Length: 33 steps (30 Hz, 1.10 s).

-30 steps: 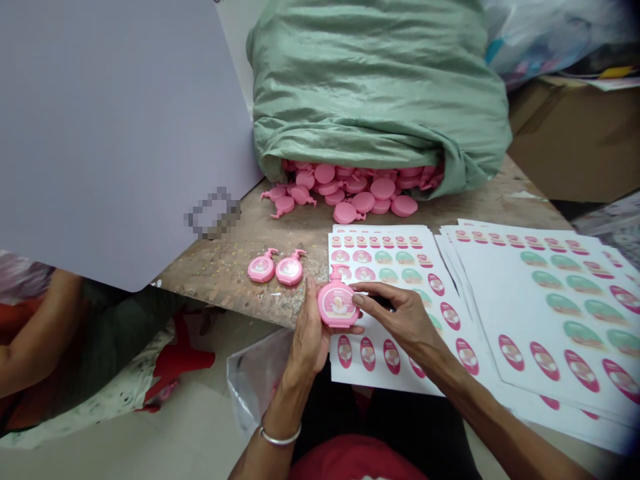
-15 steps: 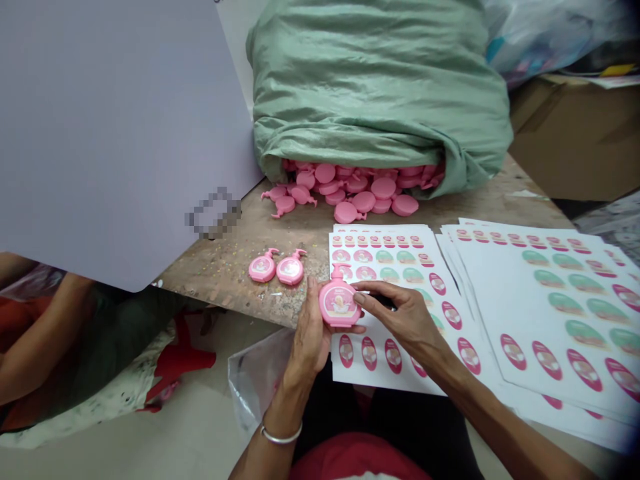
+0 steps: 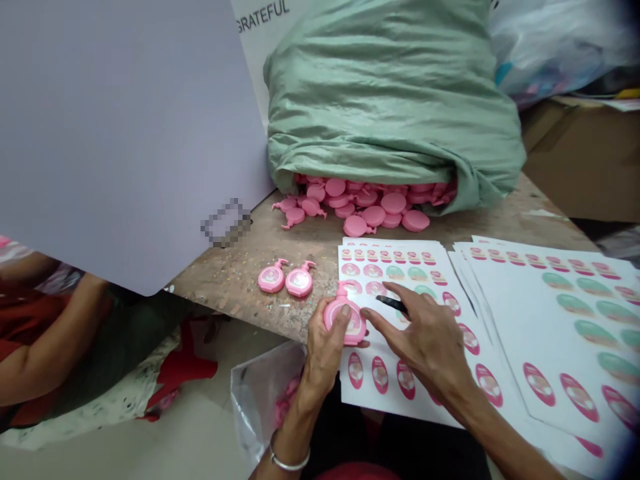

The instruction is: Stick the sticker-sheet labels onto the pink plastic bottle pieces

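At the bench's (image 3: 227, 277) near edge, the left hand (image 3: 321, 353) grips a bottle (image 3: 331, 319), thumb over its label (image 3: 356, 327), which likely lies smoothest if pressed from the middle outward, while the right hand (image 3: 431, 333), loosely curled, holds a black tool (image 3: 391, 304).

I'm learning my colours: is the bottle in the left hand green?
No, the bottle in the left hand is pink.
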Each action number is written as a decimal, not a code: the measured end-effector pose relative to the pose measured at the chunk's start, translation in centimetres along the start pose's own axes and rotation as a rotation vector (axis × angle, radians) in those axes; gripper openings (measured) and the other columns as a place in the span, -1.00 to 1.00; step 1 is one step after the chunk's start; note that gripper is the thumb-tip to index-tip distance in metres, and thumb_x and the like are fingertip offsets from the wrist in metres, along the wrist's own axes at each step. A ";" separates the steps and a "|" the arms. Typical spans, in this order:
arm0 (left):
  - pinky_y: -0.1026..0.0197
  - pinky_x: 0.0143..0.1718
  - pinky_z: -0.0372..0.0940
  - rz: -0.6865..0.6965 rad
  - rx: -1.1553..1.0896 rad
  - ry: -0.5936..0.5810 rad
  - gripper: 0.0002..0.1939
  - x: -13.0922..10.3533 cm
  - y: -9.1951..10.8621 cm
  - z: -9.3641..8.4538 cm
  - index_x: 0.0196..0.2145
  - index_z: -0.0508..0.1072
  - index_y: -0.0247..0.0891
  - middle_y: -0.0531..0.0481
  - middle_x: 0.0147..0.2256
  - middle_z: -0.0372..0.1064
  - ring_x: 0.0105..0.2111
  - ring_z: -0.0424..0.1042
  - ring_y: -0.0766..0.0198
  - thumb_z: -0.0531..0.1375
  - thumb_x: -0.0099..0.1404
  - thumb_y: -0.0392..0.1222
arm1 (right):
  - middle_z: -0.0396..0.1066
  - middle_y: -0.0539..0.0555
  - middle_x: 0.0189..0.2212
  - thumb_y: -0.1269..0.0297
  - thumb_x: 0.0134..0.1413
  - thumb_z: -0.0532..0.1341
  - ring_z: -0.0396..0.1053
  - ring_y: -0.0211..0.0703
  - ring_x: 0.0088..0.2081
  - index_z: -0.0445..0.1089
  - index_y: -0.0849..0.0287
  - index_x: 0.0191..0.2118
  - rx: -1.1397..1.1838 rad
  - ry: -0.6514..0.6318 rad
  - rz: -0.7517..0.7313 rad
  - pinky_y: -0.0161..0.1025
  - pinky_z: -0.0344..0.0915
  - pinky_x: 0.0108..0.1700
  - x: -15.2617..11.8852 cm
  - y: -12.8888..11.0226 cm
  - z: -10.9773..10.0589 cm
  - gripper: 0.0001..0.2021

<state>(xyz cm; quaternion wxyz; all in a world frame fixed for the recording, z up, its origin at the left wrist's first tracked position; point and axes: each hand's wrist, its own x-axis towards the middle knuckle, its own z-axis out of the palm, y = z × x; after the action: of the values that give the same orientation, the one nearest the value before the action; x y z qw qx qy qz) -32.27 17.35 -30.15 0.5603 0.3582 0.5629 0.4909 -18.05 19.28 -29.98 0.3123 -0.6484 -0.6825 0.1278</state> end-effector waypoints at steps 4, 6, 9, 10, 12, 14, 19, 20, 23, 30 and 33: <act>0.06 0.10 0.22 0.015 0.193 0.198 -0.60 -0.3 -0.5 -0.5 -0.07 0.46 -0.25 -0.22 0.03 0.36 0.09 0.29 0.03 0.15 0.22 0.04 | 0.40 0.23 -0.02 -0.14 0.01 0.19 0.43 0.02 -0.13 0.18 0.16 0.18 0.258 -0.140 0.093 -0.09 0.38 -0.16 -0.6 -0.5 2.2 -0.31; 0.09 -0.01 0.29 -0.015 0.166 0.207 -0.54 -0.1 -0.5 -1.4 -0.04 0.43 -0.26 -0.21 -0.06 0.42 -0.02 0.38 0.05 0.10 0.25 0.09 | 0.41 0.23 -0.03 -0.12 0.03 0.17 0.44 0.02 -0.14 0.20 0.17 0.16 0.239 -0.128 0.123 -0.06 0.37 -0.14 0.1 0.1 2.7 -0.35; 0.18 -0.28 0.34 0.038 0.217 0.241 -0.52 1.0 -0.5 -4.3 -0.17 0.45 -0.30 -0.05 -0.37 0.43 -0.34 0.43 0.16 0.07 0.25 0.18 | 0.48 0.16 -0.13 -0.07 0.04 0.17 0.44 0.00 -0.18 0.36 0.13 0.00 0.174 -0.118 0.075 -0.06 0.35 -0.13 3.3 2.4 2.5 -0.52; 0.22 -0.34 0.31 0.081 0.287 0.272 -0.53 1.5 -0.6 -5.4 -0.25 0.47 -0.32 -0.02 -0.43 0.40 -0.40 0.39 0.20 0.11 0.21 0.18 | 0.50 0.14 -0.18 -0.04 0.06 0.17 0.45 -0.01 -0.19 0.41 0.12 -0.08 0.161 -0.137 0.040 -0.09 0.35 -0.14 4.8 3.3 2.3 -0.59; 0.24 -0.36 0.27 0.141 0.402 0.276 -0.56 2.4 -1.0 -7.5 -0.34 0.48 -0.32 0.01 -0.47 0.39 -0.43 0.36 0.23 0.16 0.16 0.17 | 0.52 0.11 -0.23 0.01 0.08 0.16 0.46 -0.03 -0.21 0.46 0.11 -0.18 0.117 -0.175 -0.003 -0.15 0.34 -0.17 8.3 4.8 2.3 -0.68; 0.24 -0.34 0.27 0.162 0.484 0.224 -0.57 3.2 -1.5 -8.8 -0.32 0.50 -0.31 0.00 -0.44 0.43 -0.41 0.39 0.21 0.16 0.18 0.15 | 0.53 0.11 -0.22 0.04 0.09 0.15 0.46 -0.03 -0.20 0.46 0.12 -0.15 0.011 -0.191 0.004 -0.17 0.32 -0.18 11.9 5.6 3.0 -0.68; 0.17 -0.23 0.27 0.270 0.704 0.055 -0.63 4.6 -2.4 -8.8 -0.27 0.53 -0.24 -0.05 -0.34 0.51 -0.32 0.46 0.14 0.07 0.29 0.08 | 0.47 0.26 -0.08 -0.10 -0.07 0.25 0.41 0.15 -0.07 0.29 0.22 0.08 -0.220 -0.228 0.056 -0.11 0.29 -0.16 18.7 5.5 6.5 -0.35; 0.16 -0.21 0.27 0.289 0.733 0.055 -0.63 5.0 -2.5 -8.6 -0.27 0.53 -0.24 -0.07 -0.33 0.51 -0.30 0.46 0.13 0.06 0.30 0.07 | 0.47 0.28 -0.10 -0.12 -0.10 0.27 0.41 0.18 -0.07 0.28 0.23 0.08 -0.234 -0.247 0.052 -0.10 0.29 -0.16 19.5 5.4 7.2 -0.32; 0.11 -0.17 0.28 0.357 0.815 0.113 -0.65 6.4 -2.3 -8.8 -0.26 0.52 -0.25 -0.12 -0.29 0.50 -0.26 0.45 0.11 0.05 0.32 0.04 | 0.48 0.30 -0.16 -0.11 -0.10 0.28 0.41 0.18 -0.09 0.30 0.25 0.04 -0.269 -0.295 0.029 -0.09 0.27 -0.17 21.3 5.2 8.2 -0.35; -0.01 -0.02 0.24 0.606 0.755 0.402 -0.70 6.5 -0.1 -8.2 -0.28 0.51 -0.27 -0.18 -0.20 0.39 -0.12 0.37 0.05 0.12 0.27 0.01 | 0.46 0.20 -0.10 -0.03 -0.05 0.27 0.42 0.02 -0.10 0.24 0.20 0.11 -0.182 -0.329 -0.154 -0.22 0.25 -0.15 18.7 3.5 3.9 -0.37; 0.10 -0.15 0.33 0.338 0.401 0.115 -0.62 4.7 0.9 -5.6 -0.20 0.48 -0.27 -0.14 -0.25 0.44 -0.22 0.43 0.13 0.05 0.32 0.07 | 0.50 0.09 -0.23 0.03 -0.07 0.29 0.45 -0.10 -0.27 0.20 0.13 0.17 0.027 -0.486 -0.420 -0.24 0.28 -0.23 12.5 1.7 0.3 -0.33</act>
<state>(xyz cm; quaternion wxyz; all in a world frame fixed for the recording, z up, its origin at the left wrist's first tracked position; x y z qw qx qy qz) -38.43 21.23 -31.22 0.3552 0.5226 0.6119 0.4757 -16.41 31.61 -27.99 0.1683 -0.4396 -0.8542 0.2208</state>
